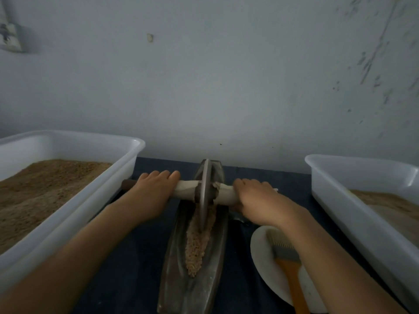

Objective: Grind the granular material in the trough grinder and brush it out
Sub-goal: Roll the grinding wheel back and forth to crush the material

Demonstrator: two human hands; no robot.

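Observation:
A long grey boat-shaped trough grinder (174, 279) lies lengthwise on the dark cloth in front of me. Brown granular material (196, 248) fills its groove. A metal grinding wheel (205, 193) stands upright in the groove toward the far end, on a pale wooden axle (186, 188). My left hand (150, 194) lies over the axle's left side with its fingers straight across it. My right hand (254, 198) grips the right side, fingers curled round it. A brush (288, 257) with an orange handle rests on a white plate (260, 250) under my right forearm.
A white tub (74, 214) of brown granules stands at the left. Another white tub (353, 214) holding paler ground powder stands at the right. A grey wall rises just behind the trough. Dark cloth (136, 279) covers the table.

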